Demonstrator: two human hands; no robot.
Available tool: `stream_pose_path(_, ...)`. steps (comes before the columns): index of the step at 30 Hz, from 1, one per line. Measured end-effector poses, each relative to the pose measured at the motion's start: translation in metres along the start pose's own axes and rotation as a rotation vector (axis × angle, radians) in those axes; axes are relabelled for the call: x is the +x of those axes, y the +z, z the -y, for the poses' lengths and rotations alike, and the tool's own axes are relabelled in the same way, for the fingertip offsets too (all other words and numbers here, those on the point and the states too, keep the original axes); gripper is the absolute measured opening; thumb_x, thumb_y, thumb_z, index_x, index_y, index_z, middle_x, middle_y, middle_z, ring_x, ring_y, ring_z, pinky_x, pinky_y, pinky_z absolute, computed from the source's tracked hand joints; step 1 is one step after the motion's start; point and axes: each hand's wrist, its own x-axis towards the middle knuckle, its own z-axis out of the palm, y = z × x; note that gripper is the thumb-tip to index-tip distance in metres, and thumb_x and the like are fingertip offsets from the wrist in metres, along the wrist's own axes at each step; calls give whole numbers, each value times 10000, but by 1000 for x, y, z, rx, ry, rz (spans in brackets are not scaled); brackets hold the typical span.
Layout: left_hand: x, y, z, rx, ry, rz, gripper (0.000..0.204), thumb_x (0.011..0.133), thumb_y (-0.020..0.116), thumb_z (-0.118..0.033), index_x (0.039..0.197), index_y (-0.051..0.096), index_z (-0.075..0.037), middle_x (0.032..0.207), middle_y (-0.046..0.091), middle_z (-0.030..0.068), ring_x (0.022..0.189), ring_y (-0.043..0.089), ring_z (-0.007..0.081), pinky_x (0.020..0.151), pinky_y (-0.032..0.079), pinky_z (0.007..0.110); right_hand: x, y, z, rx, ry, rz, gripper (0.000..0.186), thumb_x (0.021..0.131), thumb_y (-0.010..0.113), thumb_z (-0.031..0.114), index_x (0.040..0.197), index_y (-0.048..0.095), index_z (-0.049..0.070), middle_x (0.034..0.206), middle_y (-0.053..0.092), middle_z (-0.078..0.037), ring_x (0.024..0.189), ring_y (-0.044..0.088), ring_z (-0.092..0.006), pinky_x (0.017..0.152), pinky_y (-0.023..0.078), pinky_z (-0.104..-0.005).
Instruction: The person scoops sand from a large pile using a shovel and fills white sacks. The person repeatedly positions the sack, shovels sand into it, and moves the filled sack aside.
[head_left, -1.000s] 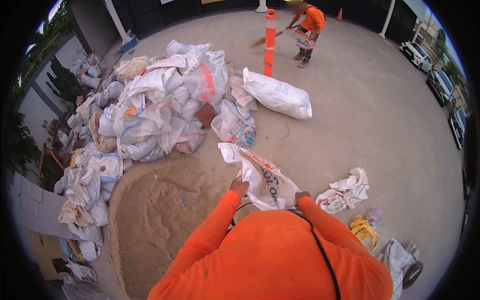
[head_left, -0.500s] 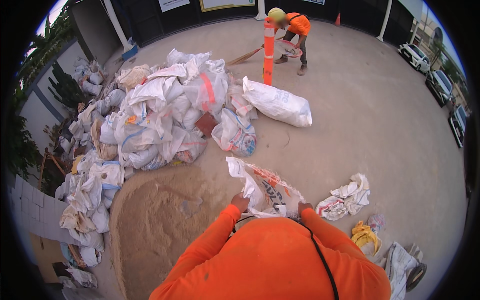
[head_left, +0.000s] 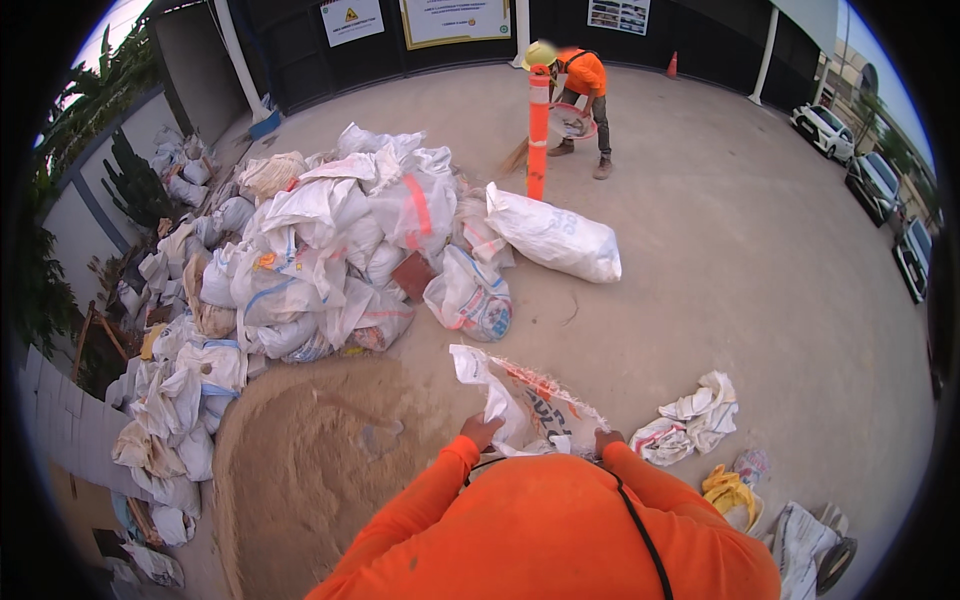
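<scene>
A white woven sack (head_left: pixel 512 418) with red and black print hangs in front of my body, its frayed upper edge spread out. My left hand (head_left: pixel 483 432) is closed on the sack's left side. On the opposite side, my right hand (head_left: pixel 606 440) grips the edge, its fingers partly hidden by the sack. The lower part of the sack is out of sight behind my orange top. Left of it lies a heap of sand (head_left: pixel 300 440), with what looks like a dusty shovel (head_left: pixel 380 437) lying on it.
Filled white sacks (head_left: pixel 330 230) form a big pile at left. A full sack (head_left: pixel 555 235) lies by an orange post (head_left: pixel 537 140). Behind it a co-worker (head_left: pixel 585 85) bends with a broom and basin. Crumpled sacks (head_left: pixel 695 415) and a yellow bag (head_left: pixel 730 492) lie at right.
The view has tipped up, so the surroundings sit lower in the picture. The co-worker's broom has swung in closer behind the post. Both my hands keep their hold on the sack.
</scene>
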Motion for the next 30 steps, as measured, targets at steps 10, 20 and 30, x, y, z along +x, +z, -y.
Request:
stream_pose_path(10, 13, -17, 10, 168, 39, -42, 444, 886, 679, -368, 1044, 685, 47, 823, 681, 85, 698, 634, 174, 652, 523, 346, 45, 22, -24, -164, -210, 17, 597, 922, 561, 482, 1097, 664, -80, 1087, 673, -314, 1075, 641, -450, 896, 507, -465)
stream_pose_path(20, 3, -15, 9, 133, 40, -50, 414, 854, 695, -330, 980, 690, 64, 796, 677, 95, 692, 612, 180, 658, 498, 337, -9, 2, 5, -16, -80, -15, 603, 901, 626, 456, 1131, 650, -101, 1111, 663, -330, 1135, 619, -454, 954, 481, -456)
stream_pose_path(30, 9, -16, 19, 62, -65, -87, 377, 829, 693, -272, 979, 695, 73, 797, 677, 101, 690, 620, 194, 645, 501, 346, 0, -6, 12, -48, -88, 44, 517, 927, 582, 414, 1162, 669, -38, 1151, 666, -294, 1119, 626, -444, 952, 483, -454)
